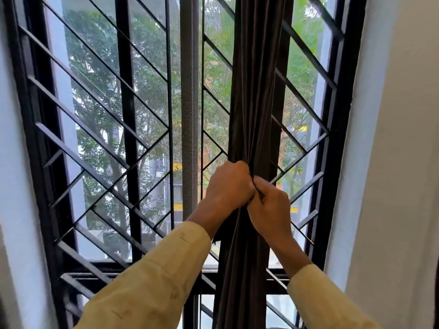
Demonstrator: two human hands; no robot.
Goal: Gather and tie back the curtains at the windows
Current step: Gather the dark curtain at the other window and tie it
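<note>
A dark brown curtain [255,79] hangs bunched into a narrow column in front of the right half of the window. My left hand [229,184] is closed around the bunch from the left at mid height. Right beside it and slightly lower, my right hand [269,205] grips the same fabric from the right; the two hands touch. Below them the curtain falls in loose folds [240,281] to the bottom of the view. Whether a tie or cord lies between my fingers is hidden.
A black metal window grille [99,148] with diagonal bars covers the panes just behind the curtain. A grey rolled screen or post [189,91] runs up the centre. White wall [399,162] flanks the window on the right, and a pale wall edge [14,186] on the left.
</note>
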